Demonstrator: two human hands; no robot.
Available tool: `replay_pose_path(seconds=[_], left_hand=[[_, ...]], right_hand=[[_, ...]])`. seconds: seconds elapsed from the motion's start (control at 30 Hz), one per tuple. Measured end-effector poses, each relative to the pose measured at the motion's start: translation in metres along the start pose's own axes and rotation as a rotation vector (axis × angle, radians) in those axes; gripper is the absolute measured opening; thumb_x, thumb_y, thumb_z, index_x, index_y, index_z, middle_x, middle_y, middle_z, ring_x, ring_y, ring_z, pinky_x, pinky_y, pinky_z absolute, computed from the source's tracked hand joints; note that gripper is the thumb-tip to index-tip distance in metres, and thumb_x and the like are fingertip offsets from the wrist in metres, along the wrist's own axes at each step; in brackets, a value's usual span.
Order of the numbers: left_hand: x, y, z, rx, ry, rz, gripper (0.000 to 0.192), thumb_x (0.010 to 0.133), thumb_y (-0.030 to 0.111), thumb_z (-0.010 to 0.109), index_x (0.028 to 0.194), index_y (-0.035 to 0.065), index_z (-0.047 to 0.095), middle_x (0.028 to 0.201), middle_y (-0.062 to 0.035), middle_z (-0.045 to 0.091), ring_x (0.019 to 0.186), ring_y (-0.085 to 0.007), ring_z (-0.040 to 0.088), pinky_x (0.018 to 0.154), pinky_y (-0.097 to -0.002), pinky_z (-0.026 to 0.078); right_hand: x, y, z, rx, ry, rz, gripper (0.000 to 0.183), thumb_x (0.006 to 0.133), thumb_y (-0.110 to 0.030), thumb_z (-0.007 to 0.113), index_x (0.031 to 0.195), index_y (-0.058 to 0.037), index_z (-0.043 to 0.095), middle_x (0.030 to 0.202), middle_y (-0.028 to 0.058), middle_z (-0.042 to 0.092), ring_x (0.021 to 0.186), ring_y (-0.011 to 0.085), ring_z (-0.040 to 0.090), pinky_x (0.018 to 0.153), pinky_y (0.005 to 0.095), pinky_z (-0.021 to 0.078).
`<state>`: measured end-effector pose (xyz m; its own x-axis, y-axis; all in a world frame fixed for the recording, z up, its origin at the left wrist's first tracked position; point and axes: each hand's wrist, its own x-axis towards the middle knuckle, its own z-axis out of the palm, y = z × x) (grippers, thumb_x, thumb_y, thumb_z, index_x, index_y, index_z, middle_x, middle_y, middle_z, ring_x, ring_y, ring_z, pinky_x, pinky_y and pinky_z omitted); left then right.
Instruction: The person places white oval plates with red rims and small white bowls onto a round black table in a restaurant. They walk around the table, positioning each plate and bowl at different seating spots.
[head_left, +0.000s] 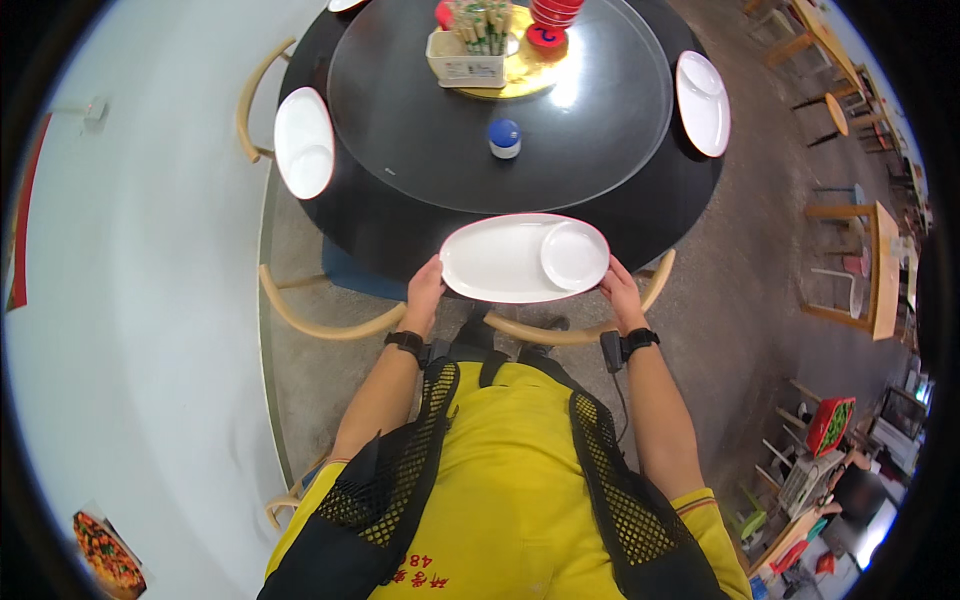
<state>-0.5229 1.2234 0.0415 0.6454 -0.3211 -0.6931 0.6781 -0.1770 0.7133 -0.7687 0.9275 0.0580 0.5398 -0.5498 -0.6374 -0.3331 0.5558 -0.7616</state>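
Note:
Between my two hands is a white oval plate (491, 259) with a thin red rim and a round sauce section (575, 256) at its right end. My left hand (426, 289) grips the plate's left end, and my right hand (621, 289) grips the right end. The plate is at the near edge of a round black table (375, 225); whether it rests on the table or is held just above, I cannot tell. Similar oval plates lie at the table's left (300, 142) and right (703, 105) edges.
A glass turntable (420, 157) carries a blue-lidded jar (505, 139), a white holder (466, 66) with wrapped chopsticks, and stacked red bowls (555, 11). Wooden chair backs (330, 326) curve around the near side. A person (859, 495) is beside a red basket of greens (831, 426) at far right.

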Motion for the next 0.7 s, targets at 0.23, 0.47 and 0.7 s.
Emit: replay_pose_path(seconds=[0.23, 0.47, 0.7], left_hand=[[0.002, -0.004, -0.003, -0.027, 0.024, 0.009, 0.046, 0.099, 0.029, 0.052, 0.136, 0.0018, 0.049, 0.132, -0.0086, 0.056, 0.117, -0.0185, 0.054, 0.101, -0.0342, 0.041], [-0.003, 0.019, -0.013, 0.028, -0.079, -0.043, 0.055, 0.097, 0.041, 0.05, 0.138, 0.0046, 0.044, 0.134, -0.0099, 0.054, 0.123, -0.0192, 0.051, 0.105, -0.0358, 0.037], [0.04, 0.079, -0.025, -0.155, -0.024, 0.024, 0.061, 0.098, 0.039, 0.049, 0.144, 0.0035, 0.033, 0.142, -0.0169, 0.045, 0.128, -0.0266, 0.047, 0.107, -0.0389, 0.036]], right_hand=[[-0.008, -0.008, 0.006, -0.04, 0.058, 0.051, 0.049, 0.096, -0.017, 0.05, 0.144, -0.009, 0.042, 0.123, 0.0008, 0.059, 0.108, 0.0115, 0.058, 0.095, 0.0269, 0.0434], [-0.011, -0.007, 0.005, -0.047, -0.03, 0.06, 0.051, 0.099, -0.023, 0.043, 0.148, -0.0114, 0.033, 0.133, -0.0001, 0.053, 0.117, 0.0134, 0.052, 0.103, 0.0324, 0.0366], [-0.029, 0.029, -0.019, 0.034, 0.093, 0.106, 0.06, 0.1, -0.027, 0.044, 0.151, -0.0082, 0.02, 0.153, 0.0085, 0.032, 0.128, 0.0274, 0.046, 0.108, 0.0385, 0.0334]])
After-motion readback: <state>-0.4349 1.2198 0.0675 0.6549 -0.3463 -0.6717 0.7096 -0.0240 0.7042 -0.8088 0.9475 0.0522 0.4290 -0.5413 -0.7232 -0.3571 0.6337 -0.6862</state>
